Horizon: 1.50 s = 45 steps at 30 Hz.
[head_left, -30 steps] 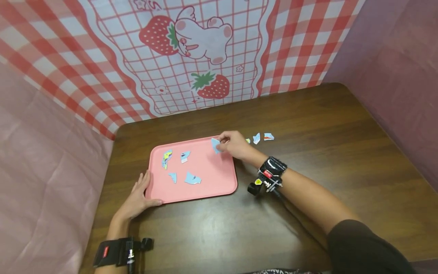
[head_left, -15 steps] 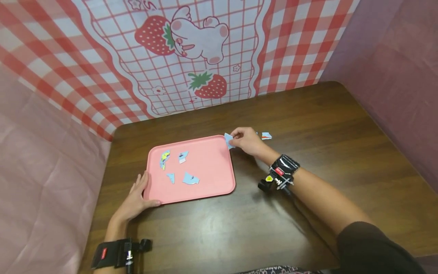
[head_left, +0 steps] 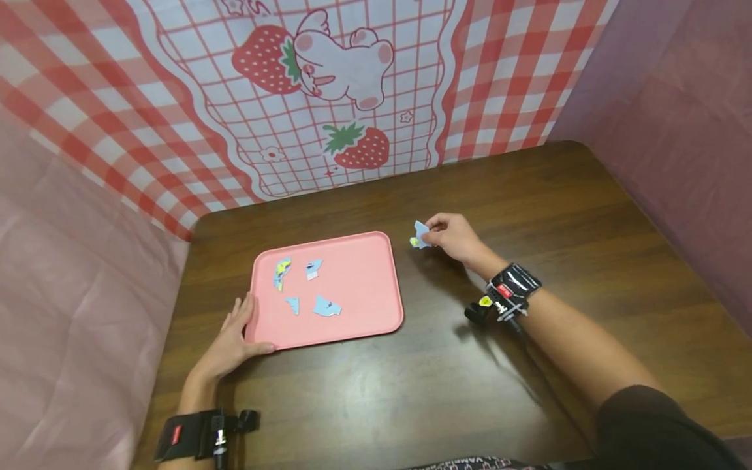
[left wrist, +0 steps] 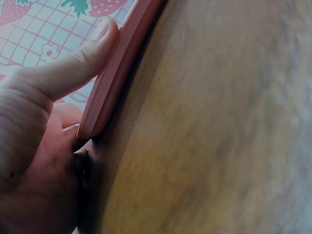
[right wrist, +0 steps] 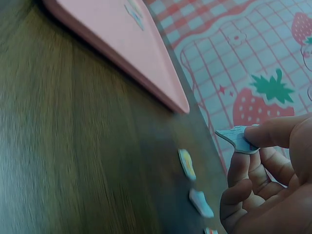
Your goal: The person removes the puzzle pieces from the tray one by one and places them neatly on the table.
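Right hand [head_left: 461, 240]: thumb and fingers clamped on light-blue piece [right wrist: 234, 137], which juts past their tips on the tray side, above desk [head_left: 540, 222], right of pink tray [head_left: 361, 281]. Left hand [head_left: 230, 344]: fingers extended, thumb spread apart, touching tray's near-left corner.

I'm in a draped booth here, a filming corner by the look of it! Pink cloth [head_left: 76, 313] hangs on my left, a mauve wall [head_left: 675, 130] closes the right, and a strawberry curtain [head_left: 405, 85] covers the far side, just behind the brown table [head_left: 529, 209]. A left camera [head_left: 249, 421] and a right camera [head_left: 477, 314] are strapped to me! Home or lab? Can't tell.
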Available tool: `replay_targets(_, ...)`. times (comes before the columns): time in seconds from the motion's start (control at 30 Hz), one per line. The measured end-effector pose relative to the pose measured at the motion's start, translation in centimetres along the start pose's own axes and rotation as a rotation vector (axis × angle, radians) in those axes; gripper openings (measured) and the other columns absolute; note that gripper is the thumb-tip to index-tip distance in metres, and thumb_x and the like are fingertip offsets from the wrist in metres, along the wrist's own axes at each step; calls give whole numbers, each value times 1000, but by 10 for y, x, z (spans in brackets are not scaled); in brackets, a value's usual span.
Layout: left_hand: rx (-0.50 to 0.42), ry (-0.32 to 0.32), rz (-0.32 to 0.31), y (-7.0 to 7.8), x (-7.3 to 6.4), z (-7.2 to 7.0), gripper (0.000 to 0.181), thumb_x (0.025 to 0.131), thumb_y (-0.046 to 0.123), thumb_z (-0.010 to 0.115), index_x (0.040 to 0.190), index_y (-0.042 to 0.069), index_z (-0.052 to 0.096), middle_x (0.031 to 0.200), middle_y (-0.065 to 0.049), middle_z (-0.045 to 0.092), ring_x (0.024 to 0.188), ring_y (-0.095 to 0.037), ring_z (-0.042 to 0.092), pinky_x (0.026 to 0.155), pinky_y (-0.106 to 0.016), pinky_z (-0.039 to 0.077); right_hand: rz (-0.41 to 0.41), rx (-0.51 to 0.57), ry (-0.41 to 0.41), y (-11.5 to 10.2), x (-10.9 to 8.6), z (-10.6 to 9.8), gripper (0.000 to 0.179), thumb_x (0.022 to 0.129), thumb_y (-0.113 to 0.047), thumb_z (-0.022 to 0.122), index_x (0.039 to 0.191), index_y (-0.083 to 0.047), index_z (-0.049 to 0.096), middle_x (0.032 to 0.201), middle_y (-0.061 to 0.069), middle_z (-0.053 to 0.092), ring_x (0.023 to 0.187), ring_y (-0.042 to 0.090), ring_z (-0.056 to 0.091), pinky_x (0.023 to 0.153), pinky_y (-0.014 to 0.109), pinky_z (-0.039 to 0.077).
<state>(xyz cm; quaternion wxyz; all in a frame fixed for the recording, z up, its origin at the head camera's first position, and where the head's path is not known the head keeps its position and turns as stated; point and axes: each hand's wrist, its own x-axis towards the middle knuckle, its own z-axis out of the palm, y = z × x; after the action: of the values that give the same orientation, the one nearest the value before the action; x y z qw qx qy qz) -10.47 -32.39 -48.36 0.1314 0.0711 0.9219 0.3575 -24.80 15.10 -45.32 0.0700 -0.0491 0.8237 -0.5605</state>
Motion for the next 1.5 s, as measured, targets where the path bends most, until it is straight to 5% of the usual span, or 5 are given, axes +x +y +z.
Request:
replay_targets(1.0,-2,-4,-21,-3,-1,-2,121,77,38,87,160,-2,7,166,-25,0,152,-42,-11,118,-62,-6,8,-136,151,39,1,-70,20,92,-6,70,105,8,72,77,3,65,68,11,55,60,24,45)
replay_targets(1.33,-4,-8,-25,-1,-1,-1,121,77,38,87,160,-1,7,165,-26,1,152,-42,-10,118,-62,-5,60,-320,190,49,-1,-88,25,91,-17,73,104,4,76,66,4,68,63,17,61,58,29,43)
replay_targets(1.5,-5,-5,-17,-1,0,-1,121,77,37,88,159,-2,7,165,-26,1,152,-43,-10,118,-62,-5,63,-449,197,53,0,-92,28,90,-20,73,104,3,76,67,5,70,75,27,63,64,33,43)
